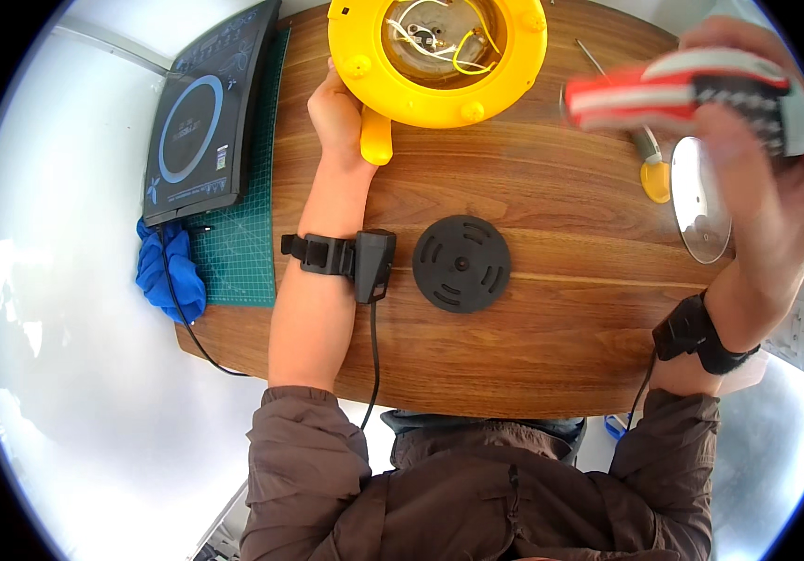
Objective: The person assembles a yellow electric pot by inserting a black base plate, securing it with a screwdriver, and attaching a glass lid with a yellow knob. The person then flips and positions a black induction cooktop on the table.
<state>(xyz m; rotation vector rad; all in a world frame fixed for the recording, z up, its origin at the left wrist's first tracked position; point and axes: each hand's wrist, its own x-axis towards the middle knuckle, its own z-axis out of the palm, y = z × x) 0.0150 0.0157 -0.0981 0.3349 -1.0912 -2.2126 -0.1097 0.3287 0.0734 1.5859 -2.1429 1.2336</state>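
At the far middle of the table lies a yellow electric pot (344,70), bottom up, with white and yellow wires showing inside its round opening. My left hand (334,117) is closed against its left side, beside the yellow handle (376,140); the fingertips are hidden behind the body. Raised at the right, my right hand (748,159) grips a red, white and black hand-held tool (636,96), smeared by motion, its narrow red end pointing left toward the pot. A black round slotted cover (461,264) rests flat on the wood nearer to me.
Below the raised tool lie a yellow-handled screwdriver (655,178) and an oval-looking glass lid (701,206). On the left, a black induction cooker (201,122) sits on a green cutting mat (250,262), next to a blue cloth (170,271). Cables trail from both wrist straps.
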